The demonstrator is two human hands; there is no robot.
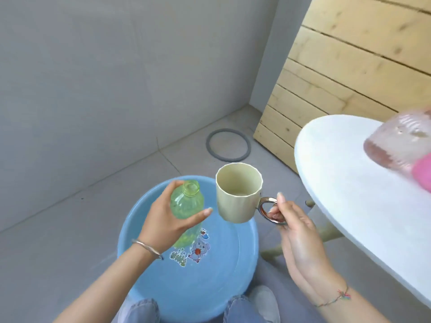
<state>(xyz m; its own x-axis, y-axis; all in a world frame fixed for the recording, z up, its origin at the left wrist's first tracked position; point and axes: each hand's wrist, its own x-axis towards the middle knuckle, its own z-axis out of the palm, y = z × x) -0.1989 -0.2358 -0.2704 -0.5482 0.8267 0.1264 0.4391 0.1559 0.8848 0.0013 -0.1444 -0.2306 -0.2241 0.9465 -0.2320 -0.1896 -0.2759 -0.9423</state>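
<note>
My left hand (pixel 168 220) grips a green see-through plastic bottle (pixel 186 203) with no cap, its neck tilted up toward the cup. My right hand (pixel 293 220) holds a cream faceted cup (pixel 238 194) by its shiny metallic handle (pixel 268 209), fingers curled through the ring. The cup is upright and looks empty. Both are held above a blue plastic basin (pixel 233 264) on the floor, which has cartoon stickers on its bottom.
A white round table (pixel 349 194) stands at the right with a pinkish clear bottle (pixel 401 145) lying on it at the edge of view. A grey rubber ring (pixel 210 149) lies on the tiled floor near wooden boards (pixel 338 66). My knees are below the basin.
</note>
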